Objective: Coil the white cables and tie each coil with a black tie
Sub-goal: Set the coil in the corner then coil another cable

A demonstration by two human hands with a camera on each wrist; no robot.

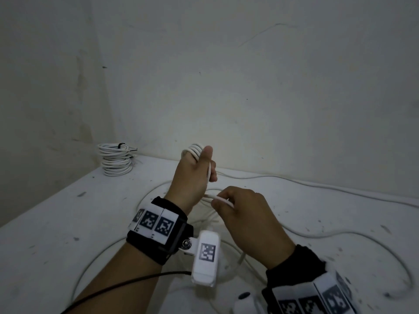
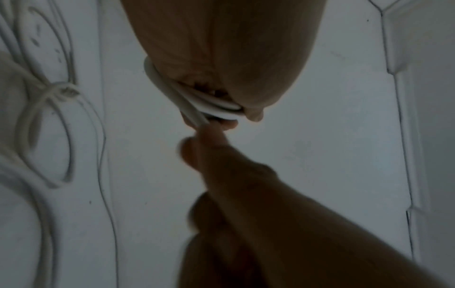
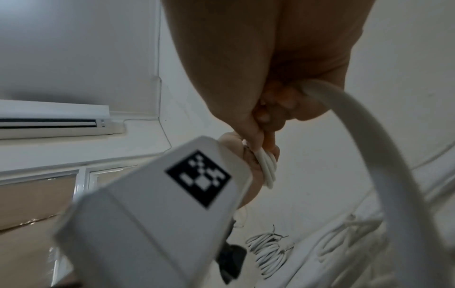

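My left hand (image 1: 199,168) is raised above the white table (image 1: 56,234) and grips a small coil of white cable (image 1: 195,149) wound around its fingers. In the left wrist view the loops (image 2: 216,107) sit under the thumb. My right hand (image 1: 235,207) is just below and to the right, pinching the free run of the same white cable (image 1: 223,200), which leaves the fist in a thick arc (image 3: 364,136). The slack of the cable (image 1: 340,236) lies in wide loops across the table. Black ties show only on the stacked coils (image 1: 116,160).
A stack of finished white coils bound with black ties (image 1: 122,145) stands in the back left corner against the wall; the right wrist view shows these coils (image 3: 267,253) too. Another cable run (image 1: 317,184) lies along the back wall. A wrist camera (image 1: 205,257) hangs below my left wrist.
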